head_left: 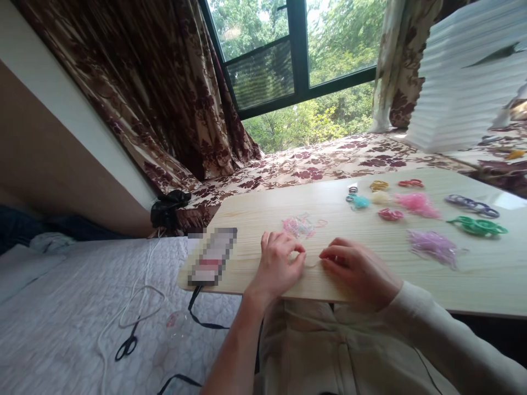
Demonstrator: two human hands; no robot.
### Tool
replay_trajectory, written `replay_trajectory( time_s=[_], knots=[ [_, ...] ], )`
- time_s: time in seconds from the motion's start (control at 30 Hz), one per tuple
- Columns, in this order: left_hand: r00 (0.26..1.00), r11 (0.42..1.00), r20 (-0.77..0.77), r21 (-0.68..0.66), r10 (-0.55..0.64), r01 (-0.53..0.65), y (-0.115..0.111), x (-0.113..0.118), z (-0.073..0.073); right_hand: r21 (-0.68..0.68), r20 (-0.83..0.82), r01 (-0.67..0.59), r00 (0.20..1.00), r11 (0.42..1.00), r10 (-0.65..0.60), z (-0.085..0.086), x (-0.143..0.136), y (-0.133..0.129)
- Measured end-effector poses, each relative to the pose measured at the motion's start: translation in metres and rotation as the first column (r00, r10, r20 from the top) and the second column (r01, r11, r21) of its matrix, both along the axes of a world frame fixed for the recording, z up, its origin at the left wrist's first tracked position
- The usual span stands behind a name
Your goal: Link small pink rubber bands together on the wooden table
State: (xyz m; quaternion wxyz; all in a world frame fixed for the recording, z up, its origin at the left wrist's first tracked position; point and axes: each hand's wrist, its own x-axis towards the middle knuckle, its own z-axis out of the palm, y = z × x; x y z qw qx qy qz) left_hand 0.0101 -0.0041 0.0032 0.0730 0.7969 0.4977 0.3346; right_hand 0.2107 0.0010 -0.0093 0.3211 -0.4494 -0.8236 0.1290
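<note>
Thin, whitish strand [314, 265] (slightly curved, bit blurry) spans a small gap: left hand [279, 258] pinching one end, right hand [356, 267] the other.

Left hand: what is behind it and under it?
Behind the left hand, a pastel pile lies on the table; the hand may hide its near edge. Whatever lies directly under the palm is covered and cannot be seen.

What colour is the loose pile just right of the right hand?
Light purple; the pile shows best in the head view.
</note>
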Motion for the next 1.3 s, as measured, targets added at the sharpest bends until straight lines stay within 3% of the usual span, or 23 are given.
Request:
replay_trajectory(
  time_s=[0.13,0.53,0.93,1.3],
  knots=[
    [0.994,0.997,-0.078,-0.045,-0.071,0.067,-0.007,-0.001,0.005,-0.002,0.026,0.008,1.0,1.0,-0.008,-0.001,0.001,0.0],
    [0.973,0.991,-0.202,-0.099,-0.112,0.093,-0.003,0.005,0.012,0.023,0.027,0.02,0.999,1.0,-0.02,-0.002,0.0,0.0],
    [0.985,0.989,-0.081,-0.007,-0.15,0.15,-0.001,0.007,0.0,0.04,0.027,0.042,0.999,0.998,-0.043,-0.007,0.0,0.0],
    [0.985,0.987,-0.08,0.039,-0.151,0.155,0.001,0.011,0.001,0.015,-0.055,0.027,0.998,1.0,-0.026,-0.004,-0.001,-0.001]
  ],
)
